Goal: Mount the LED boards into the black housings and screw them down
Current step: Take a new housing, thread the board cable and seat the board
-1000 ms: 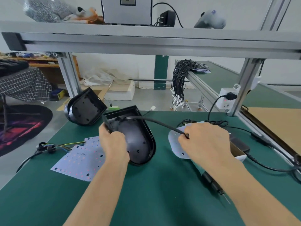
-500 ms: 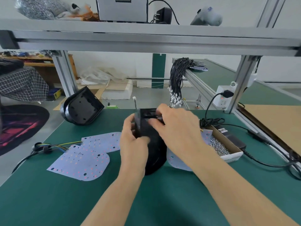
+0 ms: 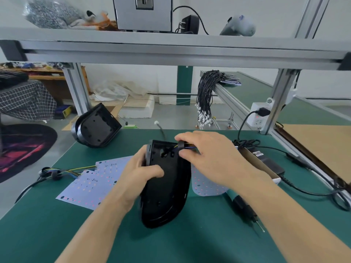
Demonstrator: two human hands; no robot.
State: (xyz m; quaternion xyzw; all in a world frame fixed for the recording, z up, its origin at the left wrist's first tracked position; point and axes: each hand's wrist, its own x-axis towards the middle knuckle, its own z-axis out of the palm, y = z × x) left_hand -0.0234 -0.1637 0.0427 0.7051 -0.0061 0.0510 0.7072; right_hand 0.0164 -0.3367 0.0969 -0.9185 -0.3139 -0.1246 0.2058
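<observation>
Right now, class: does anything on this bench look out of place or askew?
Yes. The spare black housing sits tipped on its edge at the far left corner of the green mat, close to the rim. The electric screwdriver lies partly under the right forearm, where it could get nudged.

Both forearms reach forward from the lower edge of the view, bare to the elbow, converging toward the middle. The left hand (image 3: 139,176) has its fingers curled round the left edge of the black housing (image 3: 167,179), thumb laid across the inner face, holding it tilted up on its rounded end. The right hand (image 3: 210,158) comes in from the right, palm down, wrist slightly raised; its thumb and forefinger pinch a small black ring (image 3: 180,146) at the housing's upper right corner, the other fingers loosely bent behind.
</observation>
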